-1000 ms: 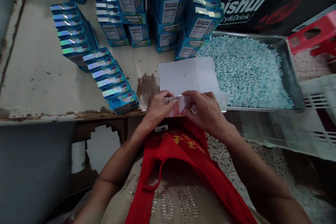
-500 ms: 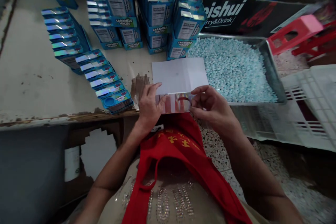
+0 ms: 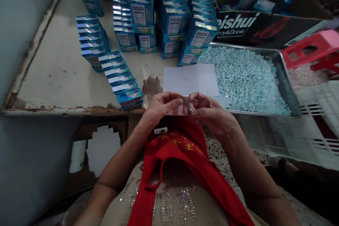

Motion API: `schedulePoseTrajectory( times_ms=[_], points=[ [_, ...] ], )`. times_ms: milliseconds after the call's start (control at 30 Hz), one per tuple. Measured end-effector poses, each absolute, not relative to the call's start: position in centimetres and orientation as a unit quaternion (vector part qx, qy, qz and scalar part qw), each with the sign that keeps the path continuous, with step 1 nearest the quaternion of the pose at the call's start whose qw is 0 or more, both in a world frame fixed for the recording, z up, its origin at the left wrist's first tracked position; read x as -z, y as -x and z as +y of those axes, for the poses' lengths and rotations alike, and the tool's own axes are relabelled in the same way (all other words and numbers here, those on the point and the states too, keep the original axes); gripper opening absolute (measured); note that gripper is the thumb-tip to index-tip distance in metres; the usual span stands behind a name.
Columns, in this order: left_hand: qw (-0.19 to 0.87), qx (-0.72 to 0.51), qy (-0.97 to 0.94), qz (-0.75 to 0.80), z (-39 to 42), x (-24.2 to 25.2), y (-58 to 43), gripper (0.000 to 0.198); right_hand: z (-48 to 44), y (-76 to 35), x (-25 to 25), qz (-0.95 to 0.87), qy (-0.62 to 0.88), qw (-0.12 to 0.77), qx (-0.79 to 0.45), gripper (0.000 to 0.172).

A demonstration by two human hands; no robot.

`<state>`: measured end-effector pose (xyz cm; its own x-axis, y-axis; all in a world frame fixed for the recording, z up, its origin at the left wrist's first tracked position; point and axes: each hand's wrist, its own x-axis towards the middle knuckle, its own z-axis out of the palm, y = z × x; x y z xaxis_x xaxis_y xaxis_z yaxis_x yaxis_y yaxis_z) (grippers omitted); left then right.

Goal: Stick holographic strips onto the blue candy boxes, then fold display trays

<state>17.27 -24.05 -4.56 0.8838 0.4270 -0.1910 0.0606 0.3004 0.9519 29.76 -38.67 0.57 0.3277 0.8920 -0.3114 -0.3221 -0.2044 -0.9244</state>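
Fingers [image 3: 173, 101] of my left hand [image 3: 159, 107] and my right hand [image 3: 212, 114] pinch one small folded card [image 3: 180, 110] near the candy tray [image 3: 287, 77].

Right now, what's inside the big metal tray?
The metal tray holds a heap of small pale-blue candies. A white sheet covers its near-left part, so that bit is hidden, and the heap hides the tray's bottom.

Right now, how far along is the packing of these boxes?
Done: many blue boxes stand stacked on the table. In hand: the left hand and right hand pinch one carton blank. Left, probably: the tray is full of candies.
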Motion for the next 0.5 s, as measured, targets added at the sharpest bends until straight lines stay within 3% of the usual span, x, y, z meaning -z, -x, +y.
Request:
schedulePoseTrajectory(
  times_ms=[133, 333, 500],
  points=[
    [0.746, -0.173, -0.592, 0.252, -24.4, 3.8, -16.6, 0.032, -38.9, -29.8, 0.3, -0.195, 0.554, 0.612, -0.529, 0.038],
    [0.623, -0.253, -0.648, 0.358, -25.5, 2.0, -13.7, 0.026, -37.9, -29.4, 2.1, -0.128, 0.565, 0.691, -0.431, 0.041],
    [0.571, -0.307, -0.628, 0.431, -26.1, 1.3, -10.8, 0.020, -35.1, -27.2, 2.6, -0.131, 0.530, 0.708, -0.449, 0.042]
  ],
)
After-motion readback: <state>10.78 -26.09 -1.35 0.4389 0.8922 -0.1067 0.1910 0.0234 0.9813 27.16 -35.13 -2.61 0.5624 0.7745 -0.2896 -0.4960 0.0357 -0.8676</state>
